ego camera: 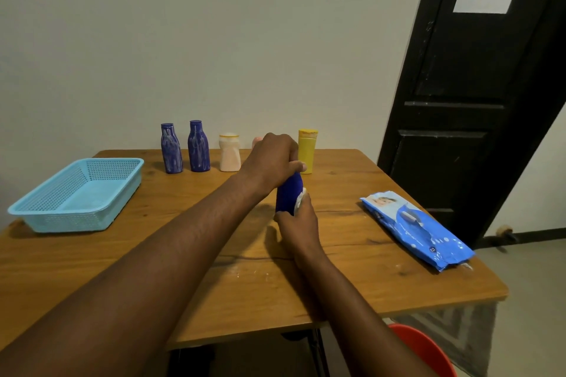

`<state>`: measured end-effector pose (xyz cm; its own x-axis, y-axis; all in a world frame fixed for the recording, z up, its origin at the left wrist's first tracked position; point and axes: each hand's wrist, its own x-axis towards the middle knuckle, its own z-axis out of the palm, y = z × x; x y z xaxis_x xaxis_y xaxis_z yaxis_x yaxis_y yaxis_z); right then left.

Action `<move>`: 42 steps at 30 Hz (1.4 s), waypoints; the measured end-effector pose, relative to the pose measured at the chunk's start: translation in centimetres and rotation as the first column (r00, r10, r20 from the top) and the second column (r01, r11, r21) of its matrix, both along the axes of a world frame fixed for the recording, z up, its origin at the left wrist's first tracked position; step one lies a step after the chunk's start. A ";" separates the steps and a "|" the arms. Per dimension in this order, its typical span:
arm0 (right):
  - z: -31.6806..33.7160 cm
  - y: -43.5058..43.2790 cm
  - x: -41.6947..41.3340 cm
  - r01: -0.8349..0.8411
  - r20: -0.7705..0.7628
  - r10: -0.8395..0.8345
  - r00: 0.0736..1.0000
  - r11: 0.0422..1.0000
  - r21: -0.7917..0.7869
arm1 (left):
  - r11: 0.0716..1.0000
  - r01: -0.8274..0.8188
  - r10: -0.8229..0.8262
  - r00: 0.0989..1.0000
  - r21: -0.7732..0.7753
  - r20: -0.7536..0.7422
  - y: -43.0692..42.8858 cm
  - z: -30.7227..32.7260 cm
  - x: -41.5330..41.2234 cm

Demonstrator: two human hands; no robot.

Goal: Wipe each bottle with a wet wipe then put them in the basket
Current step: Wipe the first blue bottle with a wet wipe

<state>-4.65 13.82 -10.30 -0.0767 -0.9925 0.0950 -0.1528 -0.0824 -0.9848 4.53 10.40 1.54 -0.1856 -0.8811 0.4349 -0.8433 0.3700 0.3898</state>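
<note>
The left hand [272, 159] grips the blue bottle [289, 193] by its top, steadying it upright. The right hand [298, 223] curls a wet wipe [300, 200] against its lower body to clean it.

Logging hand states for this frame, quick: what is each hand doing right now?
Left hand: grips the top of the blue bottle.
Right hand: holds the wet wipe against that bottle's lower part.
</note>
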 end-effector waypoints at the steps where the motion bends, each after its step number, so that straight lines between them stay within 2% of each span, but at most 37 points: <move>1: 0.1 0.1 0.3 0.015 0.013 -0.015 1.000 1.000 -0.018 | 1.000 -0.003 0.003 1.000 0.000 -0.004 0.0 0.0 -0.1; 6: 2.1 -0.6 1.7 0.076 0.012 -0.075 0.997 0.975 -0.209 | 0.997 -0.053 0.051 0.998 -0.064 -0.031 0.2 -0.7 -0.6; 9: 2.0 -1.2 1.4 0.038 0.021 -0.035 0.999 0.982 -0.183 | 0.993 -0.088 0.085 0.995 -0.074 -0.052 0.3 -0.7 -0.7; 12: 0.6 -1.0 0.7 -0.023 0.022 0.024 0.999 0.998 -0.067 | 0.992 -0.103 0.100 0.994 -0.066 -0.048 0.5 -0.6 -0.6; 15: -0.9 -0.3 0.7 -0.032 0.000 0.032 0.999 0.999 -0.023 | 0.992 -0.113 0.112 0.993 -0.062 -0.019 0.6 -0.4 -0.6; 23: 1.2 0.1 2.5 0.031 -0.003 -0.032 0.999 0.987 -0.159 | 0.983 -0.157 0.164 0.984 -0.097 0.067 0.5 -0.2 -1.1; 29: 0.1 -1.0 1.4 0.003 -0.003 -0.003 1.000 0.999 -0.039 | 0.980 -0.169 0.181 0.976 -0.106 0.118 0.6 0.0 -1.0; 33: -1.2 -0.2 0.7 -0.019 -0.053 0.017 0.998 0.999 -0.037 | 0.979 -0.175 0.187 0.975 -0.104 0.119 0.6 0.0 -1.1; 39: 0.8 -0.7 1.8 0.048 -0.029 -0.056 0.998 0.975 -0.215 | 0.977 -0.179 0.195 0.969 -0.113 0.153 0.7 0.2 -1.4; 42: 1.4 -1.5 1.7 0.048 -0.016 -0.052 0.998 0.979 -0.200 | 0.976 -0.183 0.201 0.967 -0.120 0.159 0.7 0.2 -1.2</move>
<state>-2.92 12.27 -8.86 -0.1220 -0.9485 0.2923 -0.1822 -0.2681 -0.9460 3.33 11.12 1.71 -0.0961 -0.8590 0.5028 -0.9526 0.2258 0.2038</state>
